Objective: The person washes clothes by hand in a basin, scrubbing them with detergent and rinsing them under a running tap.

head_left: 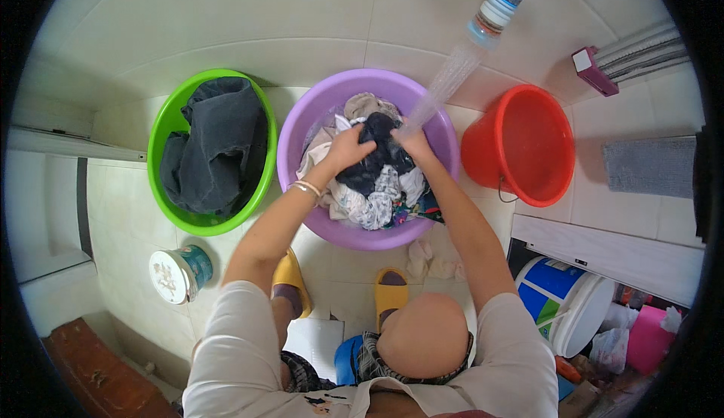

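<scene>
Before me on the tiled floor stands a purple plastic basin [363,239] filled with wet laundry. My left hand [346,150] grips the left side of a dark wet garment [371,160] on top of the pile. On the garment's right edge, my right hand [412,142] holds it too. Water from a tap with a white-and-blue nozzle [496,13] sprays down onto my right hand and the basin's right side. Around the dark cloth lie a black-and-white patterned cloth [380,206], a beige cloth [365,107] and a multicoloured printed cloth [416,212].
A green basin [154,155] with a dark grey garment [223,146] stands left. Right of the purple basin is a red bucket [481,149]. A lidded tub [180,273] sits on the left floor; pale cloths [432,262] lie near my slipper. A large white-and-blue pail [565,305] is at right.
</scene>
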`<state>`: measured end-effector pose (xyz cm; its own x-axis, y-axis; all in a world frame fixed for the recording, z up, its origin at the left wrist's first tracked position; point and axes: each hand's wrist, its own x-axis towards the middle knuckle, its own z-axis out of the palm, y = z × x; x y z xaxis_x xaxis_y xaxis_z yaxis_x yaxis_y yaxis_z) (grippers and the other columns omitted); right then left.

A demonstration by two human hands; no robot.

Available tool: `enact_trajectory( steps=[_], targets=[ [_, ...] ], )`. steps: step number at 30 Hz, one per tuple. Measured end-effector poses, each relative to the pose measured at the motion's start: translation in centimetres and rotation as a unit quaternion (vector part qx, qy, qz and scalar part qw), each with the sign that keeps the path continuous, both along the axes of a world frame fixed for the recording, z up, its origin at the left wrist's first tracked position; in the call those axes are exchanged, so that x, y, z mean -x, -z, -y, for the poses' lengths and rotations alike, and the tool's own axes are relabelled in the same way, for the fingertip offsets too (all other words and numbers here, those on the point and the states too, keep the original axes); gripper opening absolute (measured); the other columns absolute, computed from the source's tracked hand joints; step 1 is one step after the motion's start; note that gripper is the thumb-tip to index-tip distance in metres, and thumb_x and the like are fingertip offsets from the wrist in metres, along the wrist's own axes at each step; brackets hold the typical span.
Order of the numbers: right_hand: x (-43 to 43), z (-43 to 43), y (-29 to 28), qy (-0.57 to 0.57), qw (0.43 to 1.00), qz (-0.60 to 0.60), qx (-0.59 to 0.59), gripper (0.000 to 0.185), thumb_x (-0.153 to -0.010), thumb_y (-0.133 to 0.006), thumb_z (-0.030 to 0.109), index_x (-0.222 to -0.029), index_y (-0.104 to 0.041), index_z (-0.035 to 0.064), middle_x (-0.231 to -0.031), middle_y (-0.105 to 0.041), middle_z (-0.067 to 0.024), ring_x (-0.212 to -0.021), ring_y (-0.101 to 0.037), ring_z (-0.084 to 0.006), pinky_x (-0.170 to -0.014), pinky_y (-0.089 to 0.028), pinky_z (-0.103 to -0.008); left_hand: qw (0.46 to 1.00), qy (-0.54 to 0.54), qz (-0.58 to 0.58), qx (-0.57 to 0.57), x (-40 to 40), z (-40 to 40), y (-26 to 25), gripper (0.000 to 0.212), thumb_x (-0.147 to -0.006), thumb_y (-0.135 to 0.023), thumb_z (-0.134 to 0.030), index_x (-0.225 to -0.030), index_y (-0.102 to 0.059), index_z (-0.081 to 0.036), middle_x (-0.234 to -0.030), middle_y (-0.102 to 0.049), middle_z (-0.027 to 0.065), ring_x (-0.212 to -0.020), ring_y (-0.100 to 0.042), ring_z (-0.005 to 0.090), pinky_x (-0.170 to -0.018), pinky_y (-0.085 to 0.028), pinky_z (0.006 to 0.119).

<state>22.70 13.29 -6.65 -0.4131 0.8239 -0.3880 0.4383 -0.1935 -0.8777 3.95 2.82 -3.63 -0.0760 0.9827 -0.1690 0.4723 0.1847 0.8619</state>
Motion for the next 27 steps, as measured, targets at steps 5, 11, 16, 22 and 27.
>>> enact_trajectory(
  steps=[5, 11, 16, 22, 27],
  targets=[
    [-0.6, 7.7, -7.2, -0.17, 0.977, -0.06, -0.115, 0.03, -0.07, -0.059, 0.015, -0.095, -0.057, -0.002, -0.087, -0.06, -0.0119, -0.081, -0.056, -0.0226, -0.072, -0.044, -0.0336, 0.961, 0.145, -0.231, -0.051, -0.7, 6.9, -6.1, 0.057, -0.077, -0.056, -0.046, -0.105, -0.05, 0.003, -0.101, -0.051, 0.0251, -0.094, -0.05, 0.0388, -0.079, -0.04, 0.046],
    [1.2, 12.5, -5.9, -0.271, 0.835, 0.288, -0.382, 0.037, -0.062, -0.07, 0.026, -0.086, -0.05, 0.0057, -0.08, -0.055, -0.0123, -0.085, -0.052, -0.0246, -0.067, -0.035, -0.039, 0.912, 0.128, -0.391, 0.005, -2.7, 9.6, -0.3, 0.068, -0.072, -0.061, -0.041, -0.124, -0.039, -0.004, -0.125, -0.032, 0.0241, -0.11, -0.035, 0.0408, -0.085, -0.03, 0.058],
    [2.9, 9.5, -2.4, -0.202, 0.83, 0.323, -0.407, 0.035, -0.062, -0.068, 0.027, -0.081, -0.05, 0.0045, -0.058, -0.056, -0.0095, -0.057, -0.058, -0.0282, -0.057, -0.04, -0.0418, 0.933, 0.095, -0.348, -0.019, -1.7, 4.9, 4.1, 0.037, -0.075, -0.056, -0.021, -0.107, -0.051, -0.005, -0.111, -0.048, 0.0176, -0.084, -0.055, 0.0309, -0.074, -0.04, 0.047],
    [6.0, 2.1, -0.3, -0.166, 0.862, 0.37, -0.303, 0.033, -0.074, -0.06, 0.029, -0.086, -0.058, -0.0021, -0.069, -0.06, -0.0224, -0.063, -0.061, -0.0351, -0.06, -0.048, -0.0423, 0.944, 0.038, -0.298, 0.141, -0.7, -2.3, 5.7, 0.025, -0.077, -0.054, -0.018, -0.097, -0.052, -0.002, -0.084, -0.06, 0.0197, -0.073, -0.06, 0.0339, -0.062, -0.047, 0.042],
    [6.5, 1.5, -3.5, -0.206, 0.867, 0.378, -0.251, 0.04, -0.074, -0.061, 0.036, -0.091, -0.057, -0.001, -0.084, -0.06, -0.0236, -0.082, -0.059, -0.035, -0.072, -0.046, -0.0434, 0.978, -0.034, -0.19, 0.084, 2.2, -2.9, 3.1, 0.043, -0.079, -0.056, -0.038, -0.1, -0.049, -0.001, -0.084, -0.06, 0.0217, -0.082, -0.059, 0.0363, -0.068, -0.046, 0.043]
  ],
)
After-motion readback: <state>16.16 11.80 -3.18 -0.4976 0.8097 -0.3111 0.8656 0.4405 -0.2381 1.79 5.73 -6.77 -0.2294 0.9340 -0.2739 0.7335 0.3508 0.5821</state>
